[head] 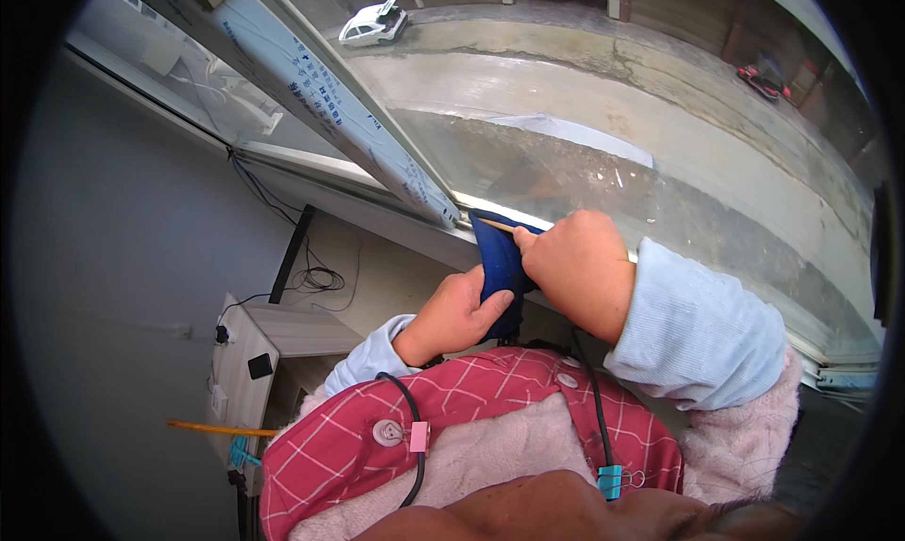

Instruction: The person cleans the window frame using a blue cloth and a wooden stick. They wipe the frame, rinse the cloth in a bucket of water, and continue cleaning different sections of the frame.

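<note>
A dark blue cloth (500, 252) lies over the window's bottom track, beside the foot of the sash frame (339, 103). My left hand (459, 311) grips the hanging part of that cloth, thumb on top. Above it, my right hand (576, 258) holds a thin wooden stick (498, 223), forefinger stretched along it. The stick's far end rests against the cloth near the track. Part of the cloth is hidden behind my right hand.
Left of me stands a wooden cabinet (247, 357) with a small black square object (260, 366) on it. Coiled black cables (318, 279) lie near the wall. Beyond the glass are a road (537, 81) and a white car (373, 25).
</note>
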A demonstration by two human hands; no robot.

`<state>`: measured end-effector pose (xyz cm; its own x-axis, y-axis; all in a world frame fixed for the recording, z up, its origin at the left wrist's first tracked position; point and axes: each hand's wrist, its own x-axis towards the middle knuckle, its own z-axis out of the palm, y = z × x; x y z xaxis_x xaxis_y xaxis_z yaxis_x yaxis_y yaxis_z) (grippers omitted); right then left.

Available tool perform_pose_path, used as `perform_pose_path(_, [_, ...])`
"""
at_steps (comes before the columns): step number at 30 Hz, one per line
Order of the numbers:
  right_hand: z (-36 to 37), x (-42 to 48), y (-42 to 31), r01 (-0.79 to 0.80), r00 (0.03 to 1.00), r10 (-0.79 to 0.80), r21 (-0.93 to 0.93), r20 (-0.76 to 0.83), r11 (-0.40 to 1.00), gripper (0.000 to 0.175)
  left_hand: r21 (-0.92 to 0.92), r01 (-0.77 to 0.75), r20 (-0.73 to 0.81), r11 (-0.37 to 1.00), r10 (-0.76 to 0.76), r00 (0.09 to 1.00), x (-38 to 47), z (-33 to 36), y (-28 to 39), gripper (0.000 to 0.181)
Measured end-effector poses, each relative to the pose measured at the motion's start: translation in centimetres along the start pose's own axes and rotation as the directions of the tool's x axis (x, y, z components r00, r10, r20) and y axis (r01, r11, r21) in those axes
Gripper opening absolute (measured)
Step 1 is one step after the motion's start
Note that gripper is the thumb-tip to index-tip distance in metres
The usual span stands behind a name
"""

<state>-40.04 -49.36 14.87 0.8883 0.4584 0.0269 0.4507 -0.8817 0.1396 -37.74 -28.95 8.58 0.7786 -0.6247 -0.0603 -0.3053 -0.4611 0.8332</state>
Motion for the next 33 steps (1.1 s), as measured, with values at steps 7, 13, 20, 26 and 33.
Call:
perform_pose_path(7, [-2.7, -5.8, 1.6, -0.091, 0.995, 0.089, 0.019, 0.054, 0.996, 0.042, -0.113, -0.173, 0.268, 0.978, 0.197, 0.943, 0.0, -0.3, 1.1, 0.027])
perform_pose_path(13, [-0.3, -2.3, -0.4, -0.161, 0.982, 0.175, 0.171, -0.071, 0.972, 0.04, -0.204, 0.029, 0.085, 0.978, -0.012, 0.996, 0.0, -0.4, -0.1, 0.027])
perform_pose_path(20, [0.6, 2.3, -1.9, -0.062, 0.998, 0.063, -0.027, 0.03, 0.998, 0.024, -0.053, -0.105, -0.129, 0.993, 0.098, 0.987, 0.5, -0.2, -1.4, 0.024])
perform_pose_path(26, [-0.9, 3.6, -0.4, 0.166, 0.972, -0.159, -0.025, 0.175, 0.986, 0.015, 0.101, -0.117, -0.055, 0.988, 0.123, 0.991, 0.5, -0.7, 0.0, 0.023])
perform_pose_path(33, [-2.3, -2.1, 1.0, -0.002, 0.997, 0.002, -0.003, 0.08, 1.0, 0.015, 0.042, -0.211, 0.237, 0.977, 0.195, 0.952, -0.1, -0.4, 1.5, 0.023])
